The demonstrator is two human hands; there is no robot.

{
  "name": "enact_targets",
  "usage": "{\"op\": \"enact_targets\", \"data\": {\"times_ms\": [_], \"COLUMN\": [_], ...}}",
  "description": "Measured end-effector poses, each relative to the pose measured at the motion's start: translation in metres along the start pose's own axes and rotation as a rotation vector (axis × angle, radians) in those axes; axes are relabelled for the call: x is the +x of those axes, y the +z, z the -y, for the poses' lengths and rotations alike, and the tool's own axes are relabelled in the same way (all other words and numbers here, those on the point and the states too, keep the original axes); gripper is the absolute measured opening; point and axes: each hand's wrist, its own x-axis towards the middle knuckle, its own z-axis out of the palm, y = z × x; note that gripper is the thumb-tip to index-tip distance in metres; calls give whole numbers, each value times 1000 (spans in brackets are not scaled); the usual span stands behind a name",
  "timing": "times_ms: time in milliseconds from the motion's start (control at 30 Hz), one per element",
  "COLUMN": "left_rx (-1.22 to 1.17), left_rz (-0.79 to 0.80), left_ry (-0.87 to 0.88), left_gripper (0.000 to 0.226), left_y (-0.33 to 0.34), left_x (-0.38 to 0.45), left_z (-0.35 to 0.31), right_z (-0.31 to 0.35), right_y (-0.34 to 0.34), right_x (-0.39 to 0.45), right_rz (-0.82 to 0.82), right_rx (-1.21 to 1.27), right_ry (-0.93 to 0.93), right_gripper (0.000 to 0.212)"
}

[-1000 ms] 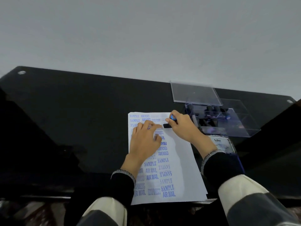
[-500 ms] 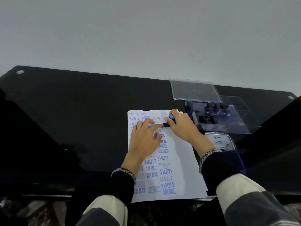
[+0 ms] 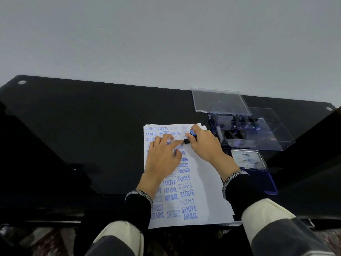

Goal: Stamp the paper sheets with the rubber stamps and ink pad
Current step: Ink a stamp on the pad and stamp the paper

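Right grip (image 3: 203, 145) was curled round a blue-knobbed rubber stamp (image 3: 191, 136), pressed onto the white paper sheet (image 3: 203, 191); left grip (image 3: 162, 157) was laid flat, fingers straight, on the glossy black tabletop's (image 3: 83, 126) sheet.

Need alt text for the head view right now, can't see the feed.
The right hand presses a blue-topped rubber stamp onto a paper sheet full of blue imprints, while the left hand lies flat on it. A clear stamp box and open ink pad sit right, on a black table.
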Motion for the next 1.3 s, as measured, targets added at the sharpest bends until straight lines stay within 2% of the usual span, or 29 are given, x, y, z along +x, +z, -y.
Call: {"op": "enact_targets", "data": {"times_ms": [133,333,433,733,1033,1300], "left_rx": [-46,-12,-2,10,38,61], "left_rz": [-11,-119,-96,-118,-117,-115], "left_ry": [-41,-230,-312,-281,-284,-279], "left_gripper": [42,52,59,58,58,57], "left_y": [-1,-15,-21,-19,-16,-15], "left_x": [1,-5,-5,-7,-6,-6], "left_z": [2,28,38,35,36,35], "right_z": [0,1,2,5,7,8], "right_y": [3,7,7,13,1,9], "right_x": [0,2,5,-11,5,-9], "right_rz": [13,62,86,-8,109,4], "right_rx": [101,205,222,305,269,275], "right_ry": [-7,4,10,-23,-4,-29], "right_gripper": [15,13,12,15,12,13]}}
